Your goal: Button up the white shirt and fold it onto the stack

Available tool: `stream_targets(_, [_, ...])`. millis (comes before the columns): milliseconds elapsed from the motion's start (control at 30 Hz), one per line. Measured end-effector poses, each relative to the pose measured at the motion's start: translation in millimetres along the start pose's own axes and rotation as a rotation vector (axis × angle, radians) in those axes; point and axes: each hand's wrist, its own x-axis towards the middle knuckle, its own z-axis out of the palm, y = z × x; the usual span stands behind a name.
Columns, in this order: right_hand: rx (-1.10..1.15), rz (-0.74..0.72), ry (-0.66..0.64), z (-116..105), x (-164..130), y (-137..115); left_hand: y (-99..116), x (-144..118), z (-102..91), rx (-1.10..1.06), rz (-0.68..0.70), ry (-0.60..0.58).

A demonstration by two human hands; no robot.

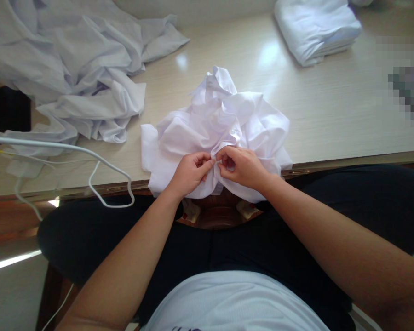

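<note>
A white button-up shirt (189,133) lies bunched at the front edge of the table, its lower part hanging over the edge. Its collar end points away from me, and a small button shows on the front strip. With thumb and fingers pinched, my left hand (192,171) grips the front strip from the left. My right hand (239,166) pinches the same strip from the right, its fingertips close to those of the left. What lies right between the fingertips is too small to make out.
Crumpled white cloth (86,59) covers the table's left side. A folded white stack (317,30) sits at the back right of the pale table (334,105). White cables (106,168) loop over the left front edge, near a dark object (8,110). A blurred patch is at far right.
</note>
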Motion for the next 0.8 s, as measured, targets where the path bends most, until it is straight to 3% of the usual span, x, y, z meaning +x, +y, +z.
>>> stream_targets(800, [0.179,0.010,-0.107,-9.1,2.4,4.0,1.4,-0.7,-0.4,-0.036,0.010,-0.010])
